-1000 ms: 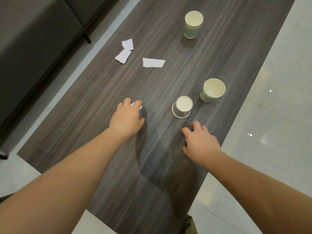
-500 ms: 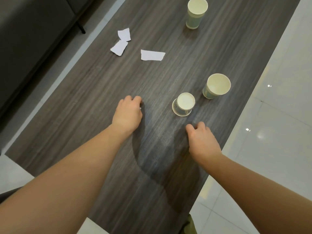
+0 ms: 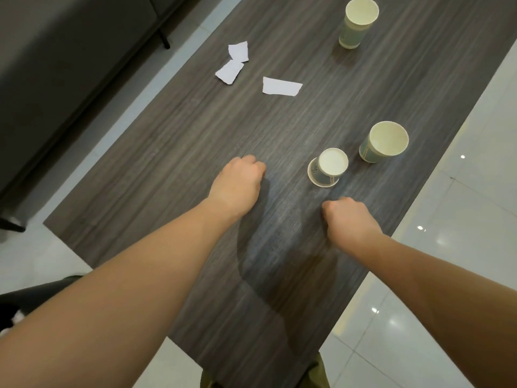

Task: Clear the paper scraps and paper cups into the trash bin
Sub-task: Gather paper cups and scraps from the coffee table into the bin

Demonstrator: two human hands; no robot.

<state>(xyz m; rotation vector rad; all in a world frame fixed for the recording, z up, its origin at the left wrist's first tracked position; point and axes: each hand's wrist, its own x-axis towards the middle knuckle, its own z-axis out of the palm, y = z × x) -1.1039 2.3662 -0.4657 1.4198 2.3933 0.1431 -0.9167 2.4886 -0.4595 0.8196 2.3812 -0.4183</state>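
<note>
My left hand point(image 3: 237, 186) rests on the dark wood table point(image 3: 167, 152) with its fingers curled into a fist over the spot where a white paper scrap lay; the scrap is hidden inside it. My right hand point(image 3: 349, 222) is also a closed fist on the table, and nothing shows in it. Just beyond it stands an upside-down paper cup point(image 3: 328, 169), with an upright cup point(image 3: 383, 142) to its right. A third upright cup point(image 3: 356, 22) stands far back. Three white scraps lie at the far left: a long scrap point(image 3: 281, 85), a middle scrap point(image 3: 230, 71) and a back scrap point(image 3: 238, 51). No trash bin is in view.
A dark sofa point(image 3: 56, 65) runs along the left, with a narrow strip of floor between it and the table. Glossy white floor tiles point(image 3: 461, 191) lie past the table's right edge. The table's near edge is close to my body.
My left hand's fingers have curled shut over the small white scrap, which no longer shows. My right hand has closed from spread fingers into a fist.
</note>
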